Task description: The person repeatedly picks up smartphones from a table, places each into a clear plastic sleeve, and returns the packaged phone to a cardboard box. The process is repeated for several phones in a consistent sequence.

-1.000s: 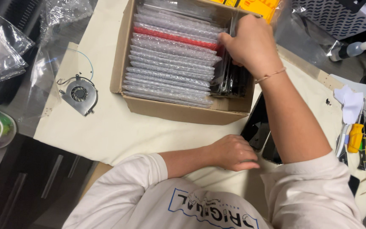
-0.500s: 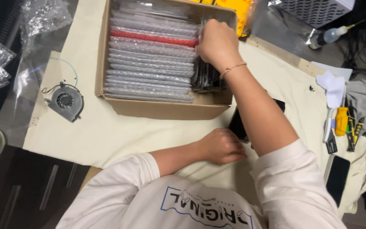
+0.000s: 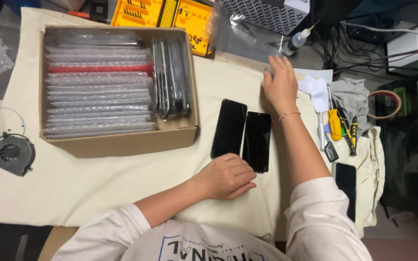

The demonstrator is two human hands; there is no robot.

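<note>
- Lying flat on the cream cloth [image 3: 122,179], two black phones [image 3: 242,133] sit side by side, edges touching, just right of the cardboard box [image 3: 122,145].
- Each phone's long axis runs 12 to 6 o'clock, tipped slightly toward 1; which end is the top cannot be told.
- The left hand [image 3: 226,176], loosely curled and empty, rests at the phones' 6 o'clock end, touching the right phone's lower corner; it is the nearer hand.
- The right hand [image 3: 280,84], fingers spread flat on the cloth and holding nothing, lies at 1 o'clock from the phones, near but apart.
- The hands are well apart.
- A yellow screwdriver [image 3: 334,124] lies at 3 o'clock; a small fan [image 3: 10,153] at 9.
</note>
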